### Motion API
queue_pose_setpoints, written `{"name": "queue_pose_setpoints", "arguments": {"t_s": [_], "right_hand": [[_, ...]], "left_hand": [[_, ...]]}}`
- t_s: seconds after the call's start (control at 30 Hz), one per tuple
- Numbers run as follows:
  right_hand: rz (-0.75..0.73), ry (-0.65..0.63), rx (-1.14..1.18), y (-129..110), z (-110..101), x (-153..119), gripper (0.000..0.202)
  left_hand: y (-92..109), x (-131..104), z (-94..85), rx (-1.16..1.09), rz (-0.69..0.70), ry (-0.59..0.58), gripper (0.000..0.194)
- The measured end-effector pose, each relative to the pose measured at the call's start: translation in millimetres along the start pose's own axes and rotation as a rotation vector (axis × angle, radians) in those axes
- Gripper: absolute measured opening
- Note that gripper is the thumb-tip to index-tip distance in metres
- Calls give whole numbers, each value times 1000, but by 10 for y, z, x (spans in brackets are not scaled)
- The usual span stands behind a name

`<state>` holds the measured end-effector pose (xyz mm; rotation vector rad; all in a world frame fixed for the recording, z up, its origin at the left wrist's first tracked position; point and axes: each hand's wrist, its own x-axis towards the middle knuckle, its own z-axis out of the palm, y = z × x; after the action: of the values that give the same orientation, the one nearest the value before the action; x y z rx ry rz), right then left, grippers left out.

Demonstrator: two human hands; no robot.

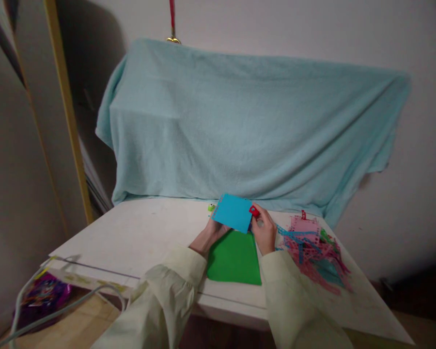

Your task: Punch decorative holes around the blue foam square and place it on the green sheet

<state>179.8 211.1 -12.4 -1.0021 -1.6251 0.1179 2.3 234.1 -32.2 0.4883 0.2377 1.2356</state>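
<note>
A blue square sheet (232, 212) with small holes along its left edge is held up over the table. My left hand (215, 230) grips it from below at the lower left, its fingers partly hidden behind the sheet. At the right edge, my right hand (264, 230) is closed on a small red puncher (254, 211) that touches the sheet. Beneath both hands lies a green sheet (234, 258) on the white table (138, 237). Just behind my left hand is a small green and white object (211, 207).
Pink and blue punched strips (318, 252) are heaped at the right of the table. A light blue cloth (240, 121) hangs behind it. At the lower left, a white cable (58, 312) runs past a purple bag (45, 295).
</note>
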Motion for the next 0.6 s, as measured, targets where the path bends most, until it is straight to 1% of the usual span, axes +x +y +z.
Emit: {"name": "queue_pose_setpoints", "arguments": {"t_s": [0.1, 0.17, 0.23, 0.33, 0.37, 0.4, 0.43, 0.53, 0.57, 0.6], "right_hand": [[-10, 33, -23, 0, 15, -8, 40], [36, 65, 7, 23, 26, -22, 40], [112, 92, 95, 59, 28, -40, 43], [191, 75, 284, 106, 11, -60, 53], [196, 70, 325, 113, 4, -62, 56], [194, 71, 345, 114, -1, -61, 59], [188, 80, 342, 109, -3, -57, 59], [150, 98, 243, 76, 14, -40, 54], [131, 86, 205, 63, 24, -36, 53], [110, 69, 172, 52, 34, -33, 53]], "left_hand": [[42, -95, 171, 2, -148, -97, 71], [55, -156, 252, 43, -208, -155, 84], [33, -203, 287, 115, -247, -245, 95], [-54, -238, 287, 239, -285, -428, 102], [-85, -244, 288, 295, -272, -472, 100], [-110, -247, 292, 357, -234, -484, 95], [-129, -248, 300, 424, -188, -469, 86], [-147, -239, 327, 595, -41, -321, 55], [-144, -233, 330, 625, -8, -279, 48], [-141, -226, 326, 641, 11, -259, 46]]}}
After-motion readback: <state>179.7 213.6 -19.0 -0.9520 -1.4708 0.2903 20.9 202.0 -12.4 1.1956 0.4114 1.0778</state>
